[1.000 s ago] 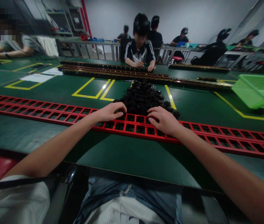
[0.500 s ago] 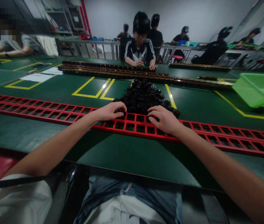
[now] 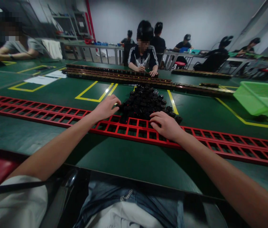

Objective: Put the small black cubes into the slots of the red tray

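Left hand (image 3: pixel 107 106) at the left front flank of the black heap (image 3: pixel 145 99), thumb and forefinger curled toward one another by its outermost pieces; whether they're clamped on one, I cannot tell from my end. Right hand (image 3: pixel 164 125) over at the heap's right front, palm down above the red frame (image 3: pixel 137 128), fingers bent, thumb lying a little apart from the forefinger; anything tucked beneath is hidden from me. And look at the counter (image 3: pixel 115 155): that frame lies lengthwise near its front edge, two rows of openings, the heap right behind the frame's middle. One dark piece (image 3: pixel 123 119) shows at the back row between my two hands, seated or merely lying across, no telling!

Good handling here, as I judge it: light fingertips, one piece at a time from the skirt of the heap so the top doesn't slump, and no wrist weight on those slim rails, which would likely shift. Now the reach: left forearm (image 3: pixel 60 148) slanting in across the frame, right forearm (image 3: pixel 207 156) crossing it from the other side, elbows wide, wrists low, both coming over the counter's front edge.
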`<state>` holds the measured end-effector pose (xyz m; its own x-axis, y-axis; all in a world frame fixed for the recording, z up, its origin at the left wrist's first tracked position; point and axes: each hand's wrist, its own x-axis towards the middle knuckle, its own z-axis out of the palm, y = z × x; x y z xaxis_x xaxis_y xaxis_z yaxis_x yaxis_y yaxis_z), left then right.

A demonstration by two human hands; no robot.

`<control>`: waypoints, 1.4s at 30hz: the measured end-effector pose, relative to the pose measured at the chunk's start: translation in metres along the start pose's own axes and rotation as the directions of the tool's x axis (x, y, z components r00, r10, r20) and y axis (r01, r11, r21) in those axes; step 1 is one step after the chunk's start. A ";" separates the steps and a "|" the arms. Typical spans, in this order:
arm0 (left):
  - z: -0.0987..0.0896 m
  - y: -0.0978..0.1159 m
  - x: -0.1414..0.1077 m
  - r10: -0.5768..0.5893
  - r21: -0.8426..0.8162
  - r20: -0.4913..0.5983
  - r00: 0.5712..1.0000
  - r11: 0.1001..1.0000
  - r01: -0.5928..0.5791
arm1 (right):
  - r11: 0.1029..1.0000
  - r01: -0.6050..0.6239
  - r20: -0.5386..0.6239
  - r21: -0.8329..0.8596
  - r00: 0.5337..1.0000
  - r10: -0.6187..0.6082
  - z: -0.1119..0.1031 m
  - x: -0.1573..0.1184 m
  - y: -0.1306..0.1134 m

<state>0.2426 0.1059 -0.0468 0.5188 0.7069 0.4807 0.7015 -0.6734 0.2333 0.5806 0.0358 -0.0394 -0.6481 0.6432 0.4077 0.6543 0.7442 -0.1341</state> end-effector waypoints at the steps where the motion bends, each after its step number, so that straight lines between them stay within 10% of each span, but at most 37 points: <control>1: 0.000 -0.007 -0.001 -0.012 0.011 -0.028 1.000 1.000 0.012 | 1.000 0.000 0.001 -0.001 1.000 0.000 0.000 0.000 -0.001; 8: 0.007 -0.018 -0.005 -0.029 -0.059 0.185 0.982 0.997 0.040 | 1.000 0.007 -0.002 -0.007 1.000 -0.007 0.000 0.000 -0.001; 20: 0.011 -0.011 -0.005 -0.123 -0.021 0.201 0.972 0.991 0.130 | 1.000 0.003 -0.002 0.004 1.000 -0.003 0.000 0.001 -0.001; 26: 0.005 -0.002 -0.002 -0.171 -0.275 0.051 0.984 0.945 0.178 | 1.000 -0.002 0.009 -0.004 1.000 0.002 0.000 0.000 -0.001; 32: 0.007 0.000 -0.002 -0.243 -0.672 0.032 0.970 0.713 0.201 | 1.000 -0.016 0.015 0.004 1.000 0.016 -0.002 0.000 -0.002; 42: 0.005 0.004 -0.004 -0.222 -0.525 -0.082 0.971 0.838 0.148 | 1.000 -0.003 0.005 0.009 1.000 0.002 0.000 0.000 -0.001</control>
<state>0.2458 0.1008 -0.0518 0.3079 0.8189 0.4845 0.4085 -0.5736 0.7100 0.5798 0.0352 -0.0392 -0.6485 0.6460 0.4027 0.6524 0.7442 -0.1432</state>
